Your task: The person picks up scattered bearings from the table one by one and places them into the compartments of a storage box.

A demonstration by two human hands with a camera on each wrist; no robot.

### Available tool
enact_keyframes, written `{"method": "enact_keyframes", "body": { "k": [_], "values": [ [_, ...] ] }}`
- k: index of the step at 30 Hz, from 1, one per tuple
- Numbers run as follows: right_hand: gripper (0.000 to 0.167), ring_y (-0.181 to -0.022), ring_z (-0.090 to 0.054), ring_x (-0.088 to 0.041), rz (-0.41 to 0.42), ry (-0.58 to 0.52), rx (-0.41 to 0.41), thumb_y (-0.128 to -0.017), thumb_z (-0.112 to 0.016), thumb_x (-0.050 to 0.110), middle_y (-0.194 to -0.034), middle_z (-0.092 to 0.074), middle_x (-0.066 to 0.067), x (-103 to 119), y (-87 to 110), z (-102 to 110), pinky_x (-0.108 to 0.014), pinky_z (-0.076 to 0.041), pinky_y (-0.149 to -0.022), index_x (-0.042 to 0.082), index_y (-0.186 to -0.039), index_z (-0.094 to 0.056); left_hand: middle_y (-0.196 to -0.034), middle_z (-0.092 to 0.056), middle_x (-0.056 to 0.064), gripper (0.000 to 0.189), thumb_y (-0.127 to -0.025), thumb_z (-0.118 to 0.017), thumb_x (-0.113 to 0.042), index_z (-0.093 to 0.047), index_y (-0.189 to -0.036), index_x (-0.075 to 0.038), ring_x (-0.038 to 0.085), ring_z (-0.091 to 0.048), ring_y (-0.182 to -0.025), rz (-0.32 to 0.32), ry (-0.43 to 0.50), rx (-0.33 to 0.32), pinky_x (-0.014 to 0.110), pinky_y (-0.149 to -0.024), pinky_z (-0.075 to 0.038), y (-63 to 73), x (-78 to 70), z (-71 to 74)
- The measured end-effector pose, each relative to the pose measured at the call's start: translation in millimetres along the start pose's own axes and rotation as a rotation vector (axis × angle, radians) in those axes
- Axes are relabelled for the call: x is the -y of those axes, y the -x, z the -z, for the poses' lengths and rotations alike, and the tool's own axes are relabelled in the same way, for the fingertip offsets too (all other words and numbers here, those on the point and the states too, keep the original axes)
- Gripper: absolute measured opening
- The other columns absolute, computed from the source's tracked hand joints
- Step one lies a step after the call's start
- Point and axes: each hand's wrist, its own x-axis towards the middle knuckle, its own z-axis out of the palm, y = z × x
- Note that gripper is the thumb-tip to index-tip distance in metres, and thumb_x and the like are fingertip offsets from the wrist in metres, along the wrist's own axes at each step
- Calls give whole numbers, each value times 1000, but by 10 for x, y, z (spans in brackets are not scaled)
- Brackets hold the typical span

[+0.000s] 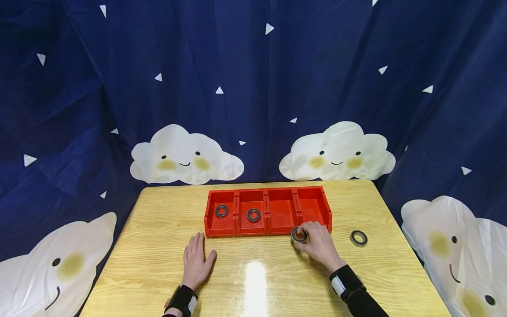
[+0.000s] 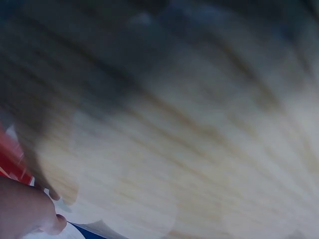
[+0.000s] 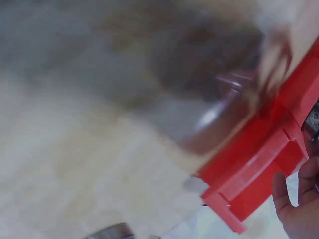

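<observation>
My right hand point(image 1: 318, 244) pinches a black-sealed ball bearing point(image 1: 294, 234) between thumb and fingers, at the front edge of the red bins point(image 1: 281, 214), by the third and fourth from the left. At the right edge of the right wrist view, part of that bearing point(image 3: 312, 122) shows beside the fingers. My left hand point(image 1: 196, 262) rests on the table with its fingers straight, holding nothing, just in front of the leftmost bin. One bearing point(image 1: 221, 215) lies in the leftmost bin and another point(image 1: 253, 220) in the second.
A loose bearing point(image 1: 358, 244) lies on the wooden table point(image 1: 158, 220), right of the bins and my right hand. The bins stand in a row towards the table's far edge. A dark blue curtain point(image 1: 253, 88) with clouds hangs behind and at both sides.
</observation>
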Motion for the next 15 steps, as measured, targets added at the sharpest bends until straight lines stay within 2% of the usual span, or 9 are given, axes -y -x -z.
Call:
{"method": "enact_keyframes", "body": {
  "k": [6,15],
  "values": [
    [35,-74,-45,-15,15,35,17,-60,-85,27,-80,-60,2,61,-241,-10,-34,-36,-66,16,-85,-64,-144,-28,23,71,-87,-59,-29,-29,-141,5,40,-16,-133,8,4,15,56,-104,-9,1,-15,24],
    [35,-78,-46,-20,8,84,53,-64,-83,29,-85,-60,-2,144,-556,-19,-39,-39,-74,13,-90,-65,-143,-29,23,71,-86,-60,-28,-29,-141,5,40,-18,-133,-3,21,0,57,-104,-9,1,-43,23]
  ]
}}
